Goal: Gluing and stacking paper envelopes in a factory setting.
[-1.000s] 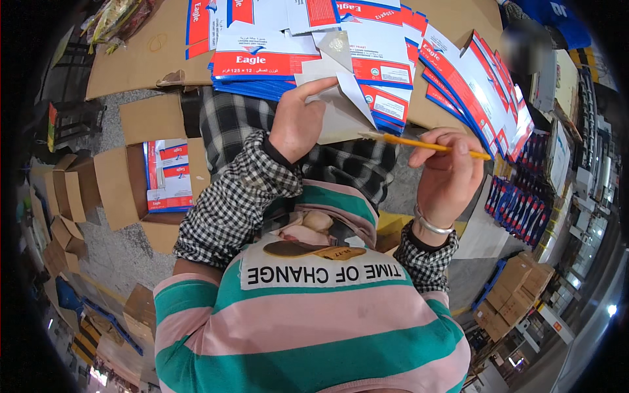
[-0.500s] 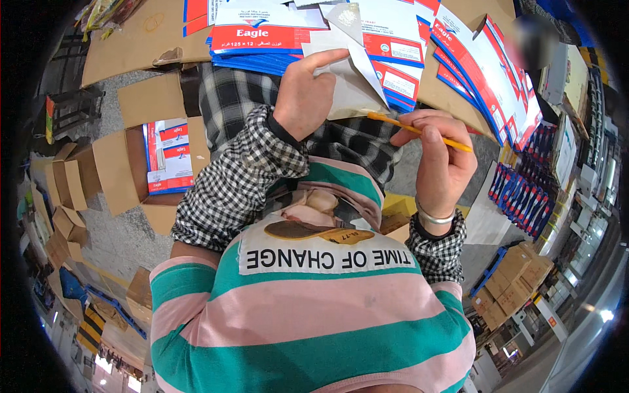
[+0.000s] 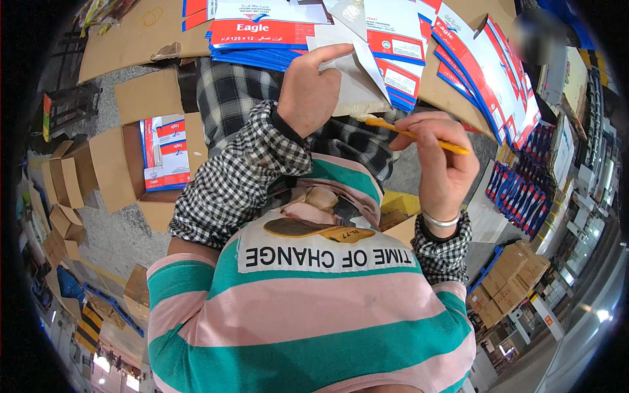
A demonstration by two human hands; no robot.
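Observation:
My left hand (image 3: 310, 92) has its index finger stretched out over the white inner side of a flat carton (image 3: 357, 82), thumb apart from it. The other fingers are curled and partly hidden. My right hand (image 3: 442, 147), with a bangle at the wrist, is closed around a thin yellow-orange brush (image 3: 406, 131). Whitish paste covers the brush's head, which touches or hovers just over the carton's near edge; I cannot tell which. Beneath and behind lies a stack of flat red, white and blue cartons (image 3: 262, 36).
More flat cartons (image 3: 485, 72) are fanned out at the right on a cardboard-covered surface (image 3: 147, 39). On the left floor, an open cardboard box (image 3: 111, 164) holds small made-up cartons (image 3: 167, 157). Rows of dark blue and red items (image 3: 521, 196) and stacked brown boxes (image 3: 514, 278) stand at the right.
The brush head has moved slightly left and down along the carton's near edge, with more whitish paste showing on it. My left hand has shifted slightly up and right.

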